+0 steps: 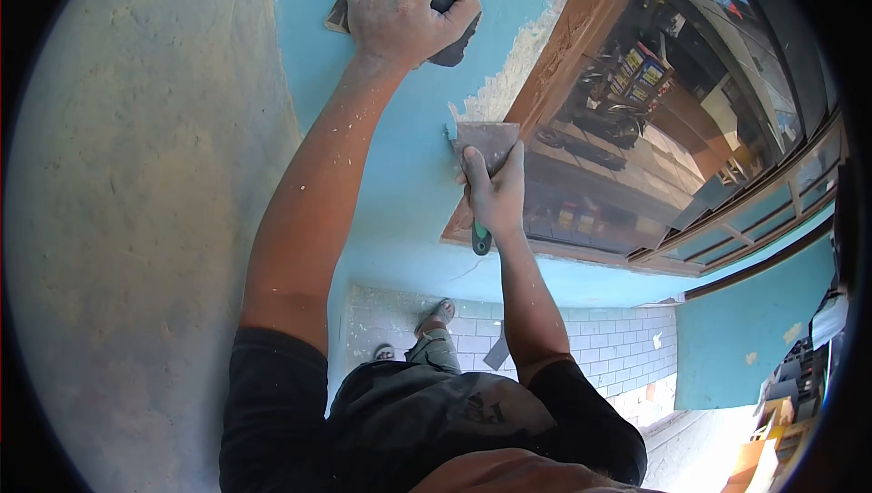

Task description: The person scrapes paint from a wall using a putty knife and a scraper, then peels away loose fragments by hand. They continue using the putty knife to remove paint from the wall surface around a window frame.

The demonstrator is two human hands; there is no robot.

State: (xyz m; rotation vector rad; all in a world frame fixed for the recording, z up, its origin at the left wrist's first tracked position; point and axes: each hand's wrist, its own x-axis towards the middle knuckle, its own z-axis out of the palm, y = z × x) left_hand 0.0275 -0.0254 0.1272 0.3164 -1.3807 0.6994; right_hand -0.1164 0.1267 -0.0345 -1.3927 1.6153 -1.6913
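**Putty knife held beside the window frame, dark pad pressed to the blue wall**

A broad-bladed putty knife [488,137] is gripped in the right hand [495,192], just left of the brown wooden window frame [565,50]. The thumb is laid along the blade, the fingers are closed behind it, and the green-and-black handle is pointed down. Just above the blade, a rough whitish patch [510,84] is exposed along the frame in the blue wall [400,162].

Up and to the left of the frame, a dark pad [453,50] is covered by the left hand [400,4], its fingers slightly parted and its thumb hooked over the pad's edge. Farther left of the frame, a mottled grey surface [136,175] is seen; below the frame, tiled paving [581,343] is visible.
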